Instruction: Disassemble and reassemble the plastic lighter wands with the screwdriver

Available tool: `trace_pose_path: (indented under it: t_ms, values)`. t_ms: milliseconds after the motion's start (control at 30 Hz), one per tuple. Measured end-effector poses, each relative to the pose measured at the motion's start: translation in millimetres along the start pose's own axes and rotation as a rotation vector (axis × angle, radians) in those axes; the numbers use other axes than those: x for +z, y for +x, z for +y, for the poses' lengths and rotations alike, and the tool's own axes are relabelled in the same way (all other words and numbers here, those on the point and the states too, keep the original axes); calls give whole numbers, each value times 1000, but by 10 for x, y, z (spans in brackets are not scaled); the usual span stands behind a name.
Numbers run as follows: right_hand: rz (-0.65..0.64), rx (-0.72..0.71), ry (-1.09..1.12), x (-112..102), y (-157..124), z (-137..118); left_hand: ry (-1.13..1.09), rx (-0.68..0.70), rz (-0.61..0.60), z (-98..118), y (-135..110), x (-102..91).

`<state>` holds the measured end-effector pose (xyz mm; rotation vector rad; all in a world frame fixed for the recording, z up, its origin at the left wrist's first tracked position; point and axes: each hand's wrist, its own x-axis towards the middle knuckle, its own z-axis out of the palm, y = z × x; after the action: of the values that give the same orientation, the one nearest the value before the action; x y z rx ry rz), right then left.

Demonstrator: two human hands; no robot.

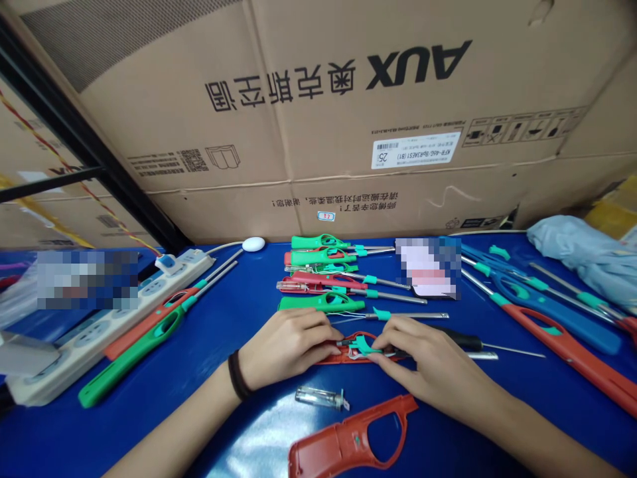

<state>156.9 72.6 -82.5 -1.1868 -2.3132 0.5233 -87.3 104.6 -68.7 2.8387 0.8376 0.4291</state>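
Note:
In the head view, an opened red lighter shell half (343,355) lies on the blue table between my hands, with small parts and thin wires inside. My left hand (291,342) is closed, its fingertips gripping the shell's left end. My right hand (423,352) pinches a teal trigger (363,345) over the shell's opening. A metal tube (482,356) shows to the right of that hand, partly hidden behind it. Closer to me lie a clear lighter fuel tank (319,397) and the other red shell half (333,451), its hollow side up.
Several green and red lighters (313,302) line up behind my hands, beside a phone (430,265). A screwdriver (512,349) lies at right, near blue and red lighters (572,352). A power strip (109,325) and a green lighter (129,358) are at left. A large cardboard box (308,146) stands behind.

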Motion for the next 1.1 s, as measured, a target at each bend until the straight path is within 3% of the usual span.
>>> trace_pose_path:
  t_ms: [400, 967, 1100]
  values:
    - [3, 20, 47, -6, 2, -7, 27, 60, 47, 31, 8, -2]
    - [-12, 32, 4, 6, 5, 12, 27, 49, -2, 101, 33, -28]
    - [-24, 22, 9, -22, 11, -7, -17, 39, 32, 97, 25, -14]
